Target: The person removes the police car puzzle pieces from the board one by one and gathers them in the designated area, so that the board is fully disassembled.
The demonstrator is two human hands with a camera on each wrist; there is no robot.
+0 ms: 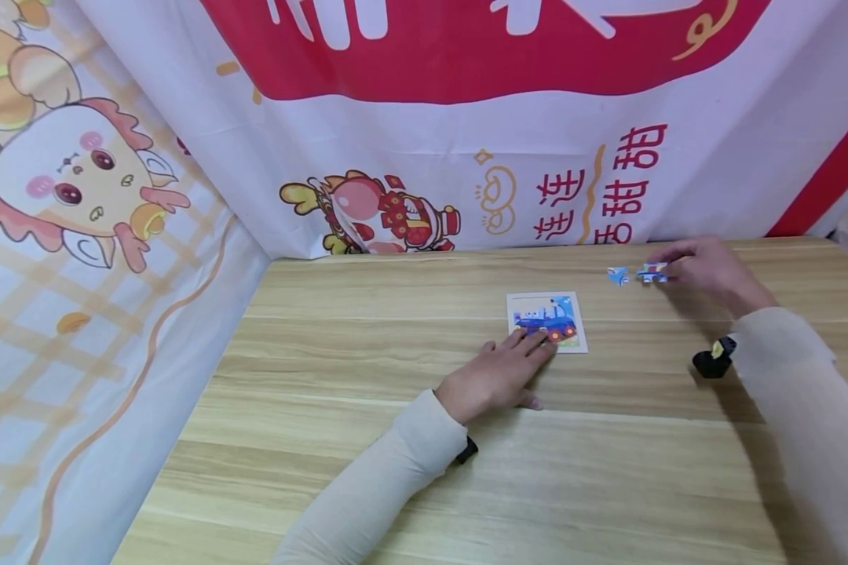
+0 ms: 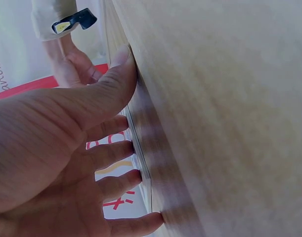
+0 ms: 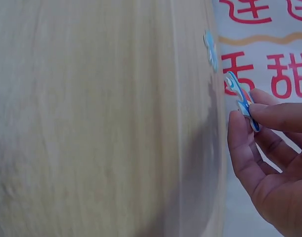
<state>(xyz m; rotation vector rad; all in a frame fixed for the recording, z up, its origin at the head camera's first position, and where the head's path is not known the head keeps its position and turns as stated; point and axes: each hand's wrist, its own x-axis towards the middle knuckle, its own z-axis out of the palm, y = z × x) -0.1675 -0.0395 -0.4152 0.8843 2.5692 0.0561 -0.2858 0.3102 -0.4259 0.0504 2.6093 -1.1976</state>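
A square white-framed jigsaw puzzle [image 1: 583, 345] with a blue vehicle picture lies on the table. My left hand [image 1: 498, 377] rests its fingertips on the puzzle's near left part, covering some of the picture; in the left wrist view the fingers [image 2: 113, 185] are spread at the board's edge. At the far right, my right hand [image 1: 710, 271] pinches a puzzle piece [image 1: 652, 272] between thumb and fingers. The right wrist view shows this piece [image 3: 242, 101] held on edge, coloured blue, white and red. Just left of it, another light-blue puzzle piece [image 1: 618, 275] lies on the table.
The wood-grain table [image 1: 367, 329] meets a printed cloth [image 1: 410, 133] hanging along its back edge. Another patterned cloth [image 1: 99, 314] hangs along the left side. Black wrist devices [image 1: 714, 359] are worn at both sleeves.
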